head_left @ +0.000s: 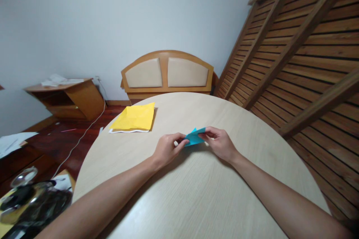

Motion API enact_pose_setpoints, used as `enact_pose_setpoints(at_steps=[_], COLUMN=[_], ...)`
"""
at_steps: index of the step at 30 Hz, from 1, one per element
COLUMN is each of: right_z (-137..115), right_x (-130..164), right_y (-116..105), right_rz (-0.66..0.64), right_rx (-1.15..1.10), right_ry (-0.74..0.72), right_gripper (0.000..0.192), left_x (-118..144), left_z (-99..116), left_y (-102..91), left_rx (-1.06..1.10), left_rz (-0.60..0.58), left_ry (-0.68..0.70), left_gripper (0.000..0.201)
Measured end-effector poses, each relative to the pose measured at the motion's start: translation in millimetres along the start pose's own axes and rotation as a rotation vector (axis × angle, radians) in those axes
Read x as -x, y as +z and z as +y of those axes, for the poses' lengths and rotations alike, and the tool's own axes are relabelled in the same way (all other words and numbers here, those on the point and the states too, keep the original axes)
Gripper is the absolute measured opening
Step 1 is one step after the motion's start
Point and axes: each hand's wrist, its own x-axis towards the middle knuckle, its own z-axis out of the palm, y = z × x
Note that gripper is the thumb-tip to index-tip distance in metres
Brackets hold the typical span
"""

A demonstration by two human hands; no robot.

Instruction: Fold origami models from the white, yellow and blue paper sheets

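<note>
My left hand [169,147] is closed in a narrow pinch, thumb against fingers, on the left end of a piece of blue paper [195,138]; my right hand [222,145] pinches its other end; the paper hangs between them, just over the table. I judge the step in hand to be folding or shaping it; the next move seems to call for a light, even grip and edges brought into line, since thin paper would crease easily. The blue paper is smooth and matte, with a small pointed flap standing up; below it the round table [185,201] shows pale, fine wood grain; toward its far left edge lies yellow paper [134,117], faintly wrinkled, over something white [130,131]; beyond stands an arched wooden headboard [165,71] with cream panels [144,74].
</note>
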Motion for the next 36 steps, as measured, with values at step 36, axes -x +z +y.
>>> enact_pose_setpoints(at_steps=[36], right_z=[17.2], right_x=[-1.5], right_y=[-31.3], right_rz=[-0.379], right_rx=[0.643], right_ry=[-0.207], right_gripper=[0.036], left_x=[-2.7], left_z=[-24.7], left_y=[-2.1], left_rx=[0.110], left_rz=[-0.309], left_ry=[0.500], left_gripper=[0.019])
